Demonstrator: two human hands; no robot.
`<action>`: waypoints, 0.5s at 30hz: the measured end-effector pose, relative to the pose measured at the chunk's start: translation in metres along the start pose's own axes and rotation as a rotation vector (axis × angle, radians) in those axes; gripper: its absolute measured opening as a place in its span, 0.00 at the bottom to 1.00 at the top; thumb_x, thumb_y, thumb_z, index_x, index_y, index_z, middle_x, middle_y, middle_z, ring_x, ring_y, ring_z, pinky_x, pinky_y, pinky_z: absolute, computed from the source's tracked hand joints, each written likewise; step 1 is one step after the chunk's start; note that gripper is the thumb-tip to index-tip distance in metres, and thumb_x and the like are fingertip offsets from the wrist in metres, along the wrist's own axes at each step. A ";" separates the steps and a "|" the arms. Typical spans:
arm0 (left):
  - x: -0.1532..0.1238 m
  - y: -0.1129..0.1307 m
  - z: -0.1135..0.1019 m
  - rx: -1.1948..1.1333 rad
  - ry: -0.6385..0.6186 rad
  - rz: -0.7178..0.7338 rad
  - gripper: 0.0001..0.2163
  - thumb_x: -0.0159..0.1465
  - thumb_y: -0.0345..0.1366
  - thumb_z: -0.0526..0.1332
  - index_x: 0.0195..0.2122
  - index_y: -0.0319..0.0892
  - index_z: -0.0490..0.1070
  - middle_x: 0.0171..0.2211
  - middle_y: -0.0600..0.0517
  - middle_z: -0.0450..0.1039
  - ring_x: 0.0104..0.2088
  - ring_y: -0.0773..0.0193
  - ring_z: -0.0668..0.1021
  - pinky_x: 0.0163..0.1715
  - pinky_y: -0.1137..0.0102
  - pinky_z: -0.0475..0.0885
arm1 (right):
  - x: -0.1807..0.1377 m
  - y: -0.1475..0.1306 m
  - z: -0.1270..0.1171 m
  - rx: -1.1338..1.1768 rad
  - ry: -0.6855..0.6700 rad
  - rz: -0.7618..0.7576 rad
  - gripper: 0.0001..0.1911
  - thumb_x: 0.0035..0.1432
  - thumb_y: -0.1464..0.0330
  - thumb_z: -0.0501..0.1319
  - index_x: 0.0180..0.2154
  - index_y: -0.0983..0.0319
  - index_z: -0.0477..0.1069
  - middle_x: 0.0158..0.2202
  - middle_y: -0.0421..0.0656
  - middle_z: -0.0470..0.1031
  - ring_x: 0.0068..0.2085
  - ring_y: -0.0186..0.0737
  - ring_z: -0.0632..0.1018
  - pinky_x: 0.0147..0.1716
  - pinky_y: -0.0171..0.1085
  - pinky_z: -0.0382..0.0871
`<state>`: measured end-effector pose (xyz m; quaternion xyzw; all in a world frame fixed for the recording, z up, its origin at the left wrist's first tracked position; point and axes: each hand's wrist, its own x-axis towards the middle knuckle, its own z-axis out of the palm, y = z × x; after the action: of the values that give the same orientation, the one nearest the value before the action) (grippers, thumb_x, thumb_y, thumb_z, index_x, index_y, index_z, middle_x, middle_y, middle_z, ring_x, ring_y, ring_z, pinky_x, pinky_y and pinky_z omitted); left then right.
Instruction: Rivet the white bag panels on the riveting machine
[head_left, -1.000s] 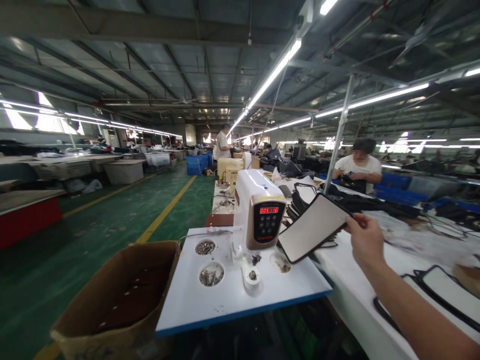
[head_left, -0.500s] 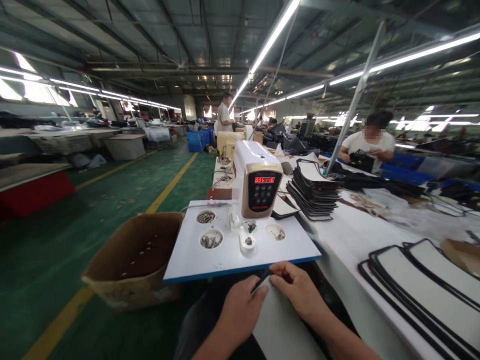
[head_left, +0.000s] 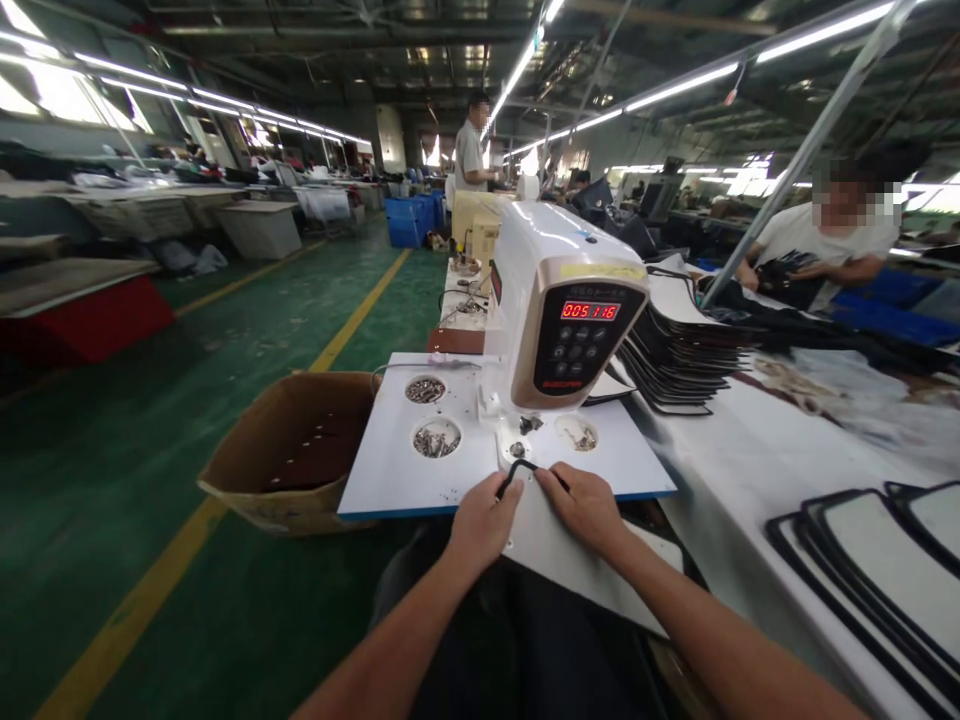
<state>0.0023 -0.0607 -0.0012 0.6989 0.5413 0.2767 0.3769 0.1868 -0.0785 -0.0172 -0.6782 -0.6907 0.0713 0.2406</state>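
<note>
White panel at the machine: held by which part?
Both hands, left hand and right hand, pinch the white panel at its black-edged top corner.

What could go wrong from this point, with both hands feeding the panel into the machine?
1. The left hand and right hand pinch the panel corner close under the machine head; fingers might get caught.
2. The corner may sit off the anvil, so the fastening could land misplaced.
3. The panel overhangs the table edge and might sag or shift.
</note>
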 end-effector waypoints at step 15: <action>0.076 -0.017 -0.001 0.076 0.045 0.013 0.19 0.65 0.47 0.48 0.23 0.42 0.66 0.26 0.50 0.72 0.29 0.64 0.69 0.30 0.68 0.57 | 0.073 0.011 0.006 0.119 -0.083 0.014 0.26 0.65 0.53 0.51 0.20 0.61 0.66 0.23 0.41 0.73 0.28 0.35 0.69 0.29 0.35 0.52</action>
<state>0.0124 0.0153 -0.0166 0.7097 0.5552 0.2739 0.3362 0.1966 -0.0055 -0.0100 -0.6640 -0.6899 0.1417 0.2511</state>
